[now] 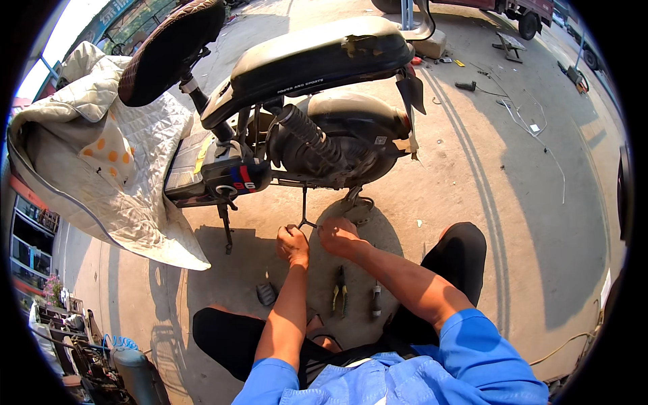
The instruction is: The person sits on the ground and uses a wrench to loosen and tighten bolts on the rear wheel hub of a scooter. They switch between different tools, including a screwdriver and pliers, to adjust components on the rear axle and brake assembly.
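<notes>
An electric bike [324,145] with a black seat and a dusty rear wheel stands in front of me. A dark Y-shaped socket wrench [304,202] reaches up to the bike's underside. My left hand [292,245] is closed around the wrench's left arm. On its other arm my right hand [337,236] is closed as well. The wrench's upper end meets the frame, and I cannot make out what it sits on. Between my knees, pliers [335,297] with yellow-green handles lie on the ground. Right of them is a short, dark and silver hand tool [376,301].
A pale quilted cover [148,196] drapes over the bike's front. The kickstand [227,233] points down near my left hand. A small grey object [266,293] lies by my left forearm. Loose wire [533,128] is strewn at the right. A red vehicle [520,13] stands far back.
</notes>
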`<state>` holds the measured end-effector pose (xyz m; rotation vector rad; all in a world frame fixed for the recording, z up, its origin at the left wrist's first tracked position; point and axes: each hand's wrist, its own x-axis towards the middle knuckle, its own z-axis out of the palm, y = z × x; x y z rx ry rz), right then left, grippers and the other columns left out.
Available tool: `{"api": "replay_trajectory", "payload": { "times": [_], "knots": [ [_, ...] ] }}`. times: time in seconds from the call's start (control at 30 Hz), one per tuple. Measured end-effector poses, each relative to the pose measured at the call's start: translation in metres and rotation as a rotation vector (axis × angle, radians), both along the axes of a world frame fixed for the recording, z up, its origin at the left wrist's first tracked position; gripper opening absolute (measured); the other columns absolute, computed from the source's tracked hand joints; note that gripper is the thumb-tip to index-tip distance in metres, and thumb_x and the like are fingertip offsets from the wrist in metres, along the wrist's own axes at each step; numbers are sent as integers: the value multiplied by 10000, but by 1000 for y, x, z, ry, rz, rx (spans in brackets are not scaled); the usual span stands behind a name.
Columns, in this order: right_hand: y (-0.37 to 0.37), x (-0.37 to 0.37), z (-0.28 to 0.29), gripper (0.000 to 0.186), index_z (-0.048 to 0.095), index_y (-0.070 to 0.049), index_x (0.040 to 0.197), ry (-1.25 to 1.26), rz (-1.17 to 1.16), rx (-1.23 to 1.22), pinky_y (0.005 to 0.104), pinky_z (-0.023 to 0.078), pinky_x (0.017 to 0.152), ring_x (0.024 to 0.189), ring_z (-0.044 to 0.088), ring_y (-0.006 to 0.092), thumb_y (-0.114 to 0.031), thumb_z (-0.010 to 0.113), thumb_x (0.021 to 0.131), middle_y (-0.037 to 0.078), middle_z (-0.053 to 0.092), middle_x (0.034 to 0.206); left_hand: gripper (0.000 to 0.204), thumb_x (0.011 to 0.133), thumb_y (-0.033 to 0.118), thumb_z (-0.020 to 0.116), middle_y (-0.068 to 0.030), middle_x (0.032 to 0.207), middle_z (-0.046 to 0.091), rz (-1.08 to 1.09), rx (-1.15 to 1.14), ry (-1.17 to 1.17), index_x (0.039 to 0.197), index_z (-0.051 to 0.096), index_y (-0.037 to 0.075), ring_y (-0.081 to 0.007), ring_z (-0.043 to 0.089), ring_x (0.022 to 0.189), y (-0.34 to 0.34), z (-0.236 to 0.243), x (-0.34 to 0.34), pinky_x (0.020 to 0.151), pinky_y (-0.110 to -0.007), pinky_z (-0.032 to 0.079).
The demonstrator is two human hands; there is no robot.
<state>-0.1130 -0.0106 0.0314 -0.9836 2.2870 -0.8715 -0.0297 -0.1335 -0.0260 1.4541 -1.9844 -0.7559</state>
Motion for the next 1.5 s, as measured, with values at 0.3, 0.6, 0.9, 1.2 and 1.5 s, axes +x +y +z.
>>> {"api": "replay_trajectory", "payload": {
  "times": [0.3, 0.6, 0.9, 1.2, 1.5],
  "knots": [
    [-7, 9, -1, 320, 655, 21, 832, 16, -4, -59, 494, 487, 738, 831, 621, 421, -238, 469, 863, 229, 651, 847, 362, 888, 273, 542, -143, 850, 588, -384, -142, -84, 1147, 456, 35, -305, 560, 803, -3, -18, -29, 806, -392, 421],
    [-24, 25, 37, 197, 626, 21, 837, 83, 10, -83, 452, 526, 698, 781, 660, 364, -146, 608, 735, 198, 665, 788, 272, 978, 322, 403, -118, 676, 571, -242, -8, 71, 1036, 515, 81, -253, 554, 589, 3, -22, -39, 547, -417, 426],
    [-18, 29, 60, 465, 557, 21, 995, 17, 91, -71, 456, 475, 809, 937, 613, 359, -396, 601, 794, 216, 615, 999, 366, 991, 306, 295, -29, 578, 423, -150, 755, 755, 1005, 540, 34, -166, 380, 502, -23, -41, -32, 482, -325, 336],
    [13, 15, 0, 393, 620, 30, 964, -70, 78, 154, 462, 484, 796, 911, 613, 404, -326, 503, 847, 253, 633, 970, 421, 996, 272, 227, 30, 554, 314, 105, 1789, 1427, 997, 528, -21, -84, 209, 458, -40, -33, -31, 448, -258, 192],
    [0, 12, -61, 299, 652, 8, 763, -32, -13, -132, 496, 481, 694, 808, 609, 435, -239, 492, 816, 260, 628, 814, 991, 779, 820, 247, -169, 769, 589, 94, 1702, 1111, 999, 523, -106, -321, 530, 730, -30, -25, -28, 712, -401, 439]
  ]
}}
